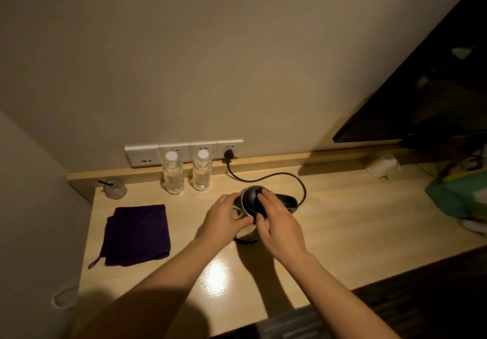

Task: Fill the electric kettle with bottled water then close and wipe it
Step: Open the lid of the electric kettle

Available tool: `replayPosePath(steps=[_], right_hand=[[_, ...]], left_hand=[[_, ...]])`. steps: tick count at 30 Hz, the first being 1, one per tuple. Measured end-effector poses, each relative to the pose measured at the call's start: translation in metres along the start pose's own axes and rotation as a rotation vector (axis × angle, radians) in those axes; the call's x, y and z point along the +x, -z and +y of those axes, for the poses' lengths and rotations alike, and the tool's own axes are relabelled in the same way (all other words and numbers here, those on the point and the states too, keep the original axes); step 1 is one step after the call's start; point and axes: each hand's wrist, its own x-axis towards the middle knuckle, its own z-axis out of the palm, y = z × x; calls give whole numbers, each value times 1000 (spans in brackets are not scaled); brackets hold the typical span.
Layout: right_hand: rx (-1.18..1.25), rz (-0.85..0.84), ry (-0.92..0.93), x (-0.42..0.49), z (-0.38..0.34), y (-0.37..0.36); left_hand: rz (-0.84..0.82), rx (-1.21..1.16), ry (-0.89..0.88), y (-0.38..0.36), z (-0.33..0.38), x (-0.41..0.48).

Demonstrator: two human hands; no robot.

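The electric kettle under my hands is shiny steel with a black round lid, standing upright mid-desk. Its black handle points right, its spout left, so its long axis runs sideways. My left hand cups the steel side; my right hand lies spread on the lid, gripping nothing. Two capped water bottles stand behind, just left of the cord. A folded purple cloth lies left.

Both hands forward, fingers spread
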Motion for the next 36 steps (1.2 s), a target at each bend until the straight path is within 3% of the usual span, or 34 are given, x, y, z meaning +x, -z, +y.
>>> replayPosePath(steps=[4,13,20,25,28,31,36], right_hand=[[64,0,-42,13,9,8],[60,104,-112,33,5,6],[55,218,-125,29,-1,-1],[78,187,-128,30,-1,4],[261,187,-208,31,2,10],[638,185,-334,34,11,26],[982,-6,-353,40,46,54]], left_hand=[[66,-33,63,-11,2,-17],[141,-342,161,-5,5,-15],[177,-376,189,-8,3,-15],[168,-381,202,-6,8,-16],[151,-329,208,-2,15,-15],[128,-285,174,1,25,-10],[89,-246,146,0,31,-3]])
